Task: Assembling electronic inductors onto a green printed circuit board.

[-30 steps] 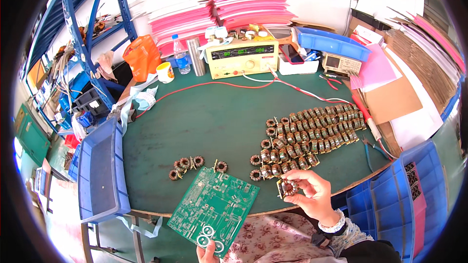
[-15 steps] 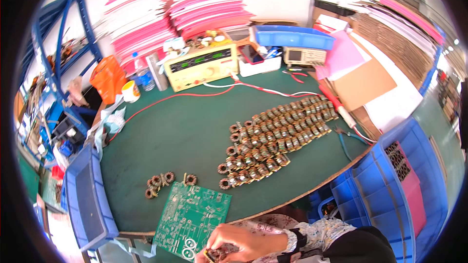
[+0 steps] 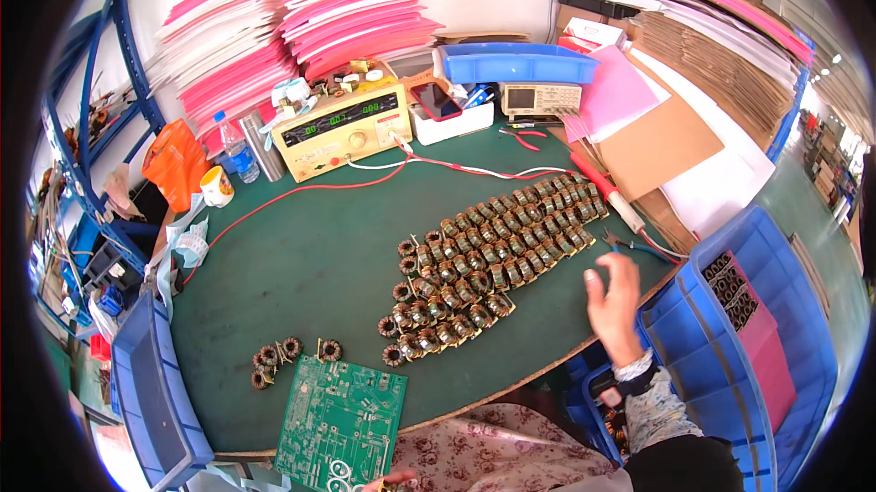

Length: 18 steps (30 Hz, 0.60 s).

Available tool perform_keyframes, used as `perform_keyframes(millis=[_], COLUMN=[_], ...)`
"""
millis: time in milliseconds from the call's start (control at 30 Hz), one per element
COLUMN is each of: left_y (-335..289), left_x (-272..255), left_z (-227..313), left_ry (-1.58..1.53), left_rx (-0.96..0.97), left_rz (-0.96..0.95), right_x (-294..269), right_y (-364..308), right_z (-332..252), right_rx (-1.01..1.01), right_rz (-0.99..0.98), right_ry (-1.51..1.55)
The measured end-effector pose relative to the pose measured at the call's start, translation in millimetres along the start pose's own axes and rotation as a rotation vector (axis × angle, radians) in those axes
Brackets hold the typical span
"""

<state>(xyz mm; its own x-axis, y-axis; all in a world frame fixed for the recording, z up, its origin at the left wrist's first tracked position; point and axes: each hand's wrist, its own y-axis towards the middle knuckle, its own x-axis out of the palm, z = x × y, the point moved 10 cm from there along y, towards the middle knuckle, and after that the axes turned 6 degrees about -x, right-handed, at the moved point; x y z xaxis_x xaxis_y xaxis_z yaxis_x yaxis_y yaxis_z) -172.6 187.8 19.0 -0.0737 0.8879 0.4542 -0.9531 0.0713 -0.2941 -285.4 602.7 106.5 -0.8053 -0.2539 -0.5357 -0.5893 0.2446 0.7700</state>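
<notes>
My right hand (image 3: 616,305) is raised over the right edge of the bench, holding nothing, thumb and fingers apart. Just beyond its fingertips lie blue-handled pliers (image 3: 634,246). At the bottom edge only a little of my left hand (image 3: 394,477) shows, beside the lower corner of a green circuit board (image 3: 342,410). A sliver of a wire-wound coil (image 3: 396,488) sticks out from its fingers; most of it is cut off. Rows of copper-wound ring coils (image 3: 493,259) cover the middle right of the bench. Several loose coils (image 3: 274,357) sit at the left, and another coil (image 3: 329,350) touches the board's top edge.
A yellow bench power supply (image 3: 351,131) with red and white leads stands at the back. Near the pliers lies a red-and-white handled tool (image 3: 620,204). Blue bins flank the bench, one at left (image 3: 155,392), another at right (image 3: 757,309). Cardboard sheets (image 3: 666,145) lie back right.
My right hand has left the coil at my lap and swung up and right toward the pliers. The left hand has dropped mostly out of sight. The whole view has shifted slightly.
</notes>
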Motion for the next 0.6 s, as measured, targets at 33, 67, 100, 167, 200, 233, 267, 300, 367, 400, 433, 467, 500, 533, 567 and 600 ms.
perform_keyframes(millis=[33, 67, 100, 167, 200, 233, 267, 300, 367, 400, 433, 467, 500, 533, 567, 600], left_y=[-3, -5, -5, -3, -1, 2, 3, 2, 1, 0, 0, 1, 0, 3, 5, 8], left_x=[-3, -4, -6, -1, 1, 7, 14, 15, 14, 17, 15, 9, 11, 9, 2, -3], left_z=[-3, -5, -8, -1, -2, 3, 6, 7, 6, 8, 5, -5, -3, -8, -13, -25], left_ry=[0.013, 0.026, 0.023, 0.018, 0.061, 0.063, 0.056, 0.05, 0.134, 0.119, 0.104, 0.127, 0.066, 0.047, 0.03, -0.069], left_rx=[0.015, 0.027, 0.029, 0.122, 0.082, 0.081, 0.084, 0.086, 0.091, 0.088, 0.084, 0.027, 0.118, 0.114, 0.114, 0.07], left_rz=[-0.019, -0.044, -0.035, -0.053, -0.042, -0.028, -0.026, -0.021, -0.005, -0.016, -0.025, -0.057, -0.117, -0.095, -0.071, -0.168], right_x=[-6, -5, -2, 3, 7, 11, 21, 23, 1, 9, 14, 16, 15, 10, 8, 10], right_y=[3, -2, -9, -12, -17, -21, -29, -30, -14, -24, -33, -35, -35, -33, -31, -27], right_z=[14, 35, 54, 63, 64, 62, 64, 57, 23, 43, 59, 59, 57, 61, 63, 64], right_rx=[-0.02, 0.001, 0.02, 0.091, 0.134, 0.178, 0.268, 0.263, 0.038, 0.075, 0.168, 0.13, 0.088, 0.052, 0.015, 0.014], right_rz=[-0.013, -0.072, -0.131, -0.208, -0.31, -0.412, -0.557, -0.572, -0.303, -0.338, -0.425, -0.433, -0.439, -0.44, -0.439, -0.477], right_ry=[-0.203, -0.279, -0.351, -0.332, -0.303, -0.273, -0.198, -0.185, -0.431, -0.525, -0.562, -0.593, -0.621, -0.631, -0.636, -0.625])
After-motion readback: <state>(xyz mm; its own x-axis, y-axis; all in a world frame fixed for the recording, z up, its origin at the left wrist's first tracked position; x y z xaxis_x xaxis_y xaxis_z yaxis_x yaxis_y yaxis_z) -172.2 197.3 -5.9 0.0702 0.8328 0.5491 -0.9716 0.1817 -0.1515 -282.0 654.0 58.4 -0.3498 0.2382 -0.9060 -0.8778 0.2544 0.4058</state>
